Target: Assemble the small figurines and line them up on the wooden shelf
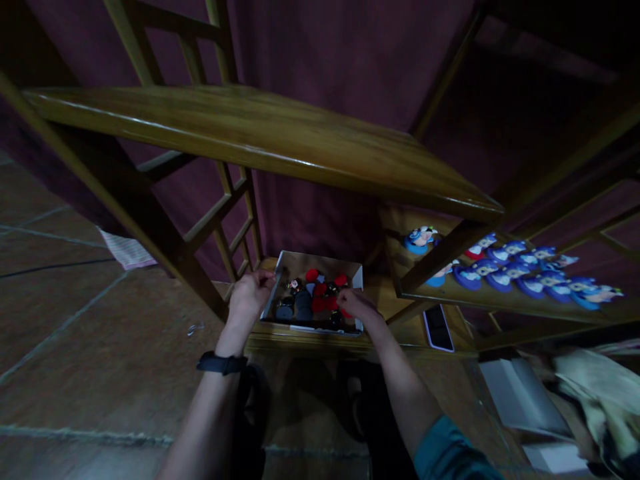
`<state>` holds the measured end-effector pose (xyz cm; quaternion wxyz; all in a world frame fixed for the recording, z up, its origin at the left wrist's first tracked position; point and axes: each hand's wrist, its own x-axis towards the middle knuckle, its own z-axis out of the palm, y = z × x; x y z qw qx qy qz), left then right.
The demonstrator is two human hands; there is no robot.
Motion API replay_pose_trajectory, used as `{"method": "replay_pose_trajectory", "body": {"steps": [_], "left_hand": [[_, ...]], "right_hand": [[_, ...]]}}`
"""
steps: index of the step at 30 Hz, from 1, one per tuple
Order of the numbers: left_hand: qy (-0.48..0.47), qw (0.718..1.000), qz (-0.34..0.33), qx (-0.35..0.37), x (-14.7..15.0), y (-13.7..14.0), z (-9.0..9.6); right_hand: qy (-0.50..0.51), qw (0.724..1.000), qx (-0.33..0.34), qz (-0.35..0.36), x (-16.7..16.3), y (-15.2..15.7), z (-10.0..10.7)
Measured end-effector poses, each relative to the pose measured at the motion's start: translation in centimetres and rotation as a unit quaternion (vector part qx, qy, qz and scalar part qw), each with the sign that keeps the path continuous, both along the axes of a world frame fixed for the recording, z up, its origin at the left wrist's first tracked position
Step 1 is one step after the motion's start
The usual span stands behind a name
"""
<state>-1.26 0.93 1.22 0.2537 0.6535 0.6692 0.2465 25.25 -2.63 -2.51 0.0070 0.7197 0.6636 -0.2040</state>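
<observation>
A shallow open cardboard box (321,259) with white outer walls sits on the low wooden shelf. Inside lie several small red, black and dark grey figurines (303,303), some with round bases. At the box's left wall, my left hand (251,295) has its thumb and fingers closed on the rim. My right hand (354,303) reaches over the right side of the box, fingers curled in among the red pieces (323,303). Whatever those fingers hold is hidden by the hand. A dark band (221,363) circles my left wrist.
A wooden shelf board (265,133) spans above the box. Blue-and-white figurines (505,275) stand in rows on the shelf at right. A phone (438,328) lies on the low shelf. White boxes (525,400) and part of another person (600,387) are at lower right.
</observation>
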Motion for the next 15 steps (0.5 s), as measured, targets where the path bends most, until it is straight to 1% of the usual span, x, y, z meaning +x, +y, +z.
{"method": "replay_pose_trajectory", "body": {"steps": [5,8,10,12,13,14,15], "left_hand": [[0.014,1.000,-0.008,0.005,0.7,-0.3,0.1],[0.023,1.000,-0.015,0.003,1.2,-0.5,0.3],[0.026,0.999,-0.020,-0.002,1.5,-0.6,0.2],[0.014,0.999,-0.028,-0.004,1.9,-0.6,-0.2],[-0.002,0.999,-0.033,-0.006,2.1,-0.5,-0.5],[-0.026,0.999,-0.039,-0.009,2.3,-0.5,-0.9],[-0.059,0.997,-0.046,-0.016,2.6,-0.5,-1.3]], "right_hand": [[-0.054,0.997,-0.025,0.058,-2.6,-1.9,-0.8],[-0.067,0.995,-0.039,0.061,-3.1,-2.1,-1.2],[-0.047,0.997,-0.040,0.055,-2.8,-1.9,-1.3],[0.017,0.998,-0.038,0.038,-2.2,-1.4,-1.2],[0.072,0.997,-0.037,0.021,-1.9,-1.1,-1.1],[0.139,0.990,-0.037,-0.001,-1.7,-0.9,-0.9],[0.216,0.975,-0.040,-0.024,-1.5,-0.6,-0.7]]}}
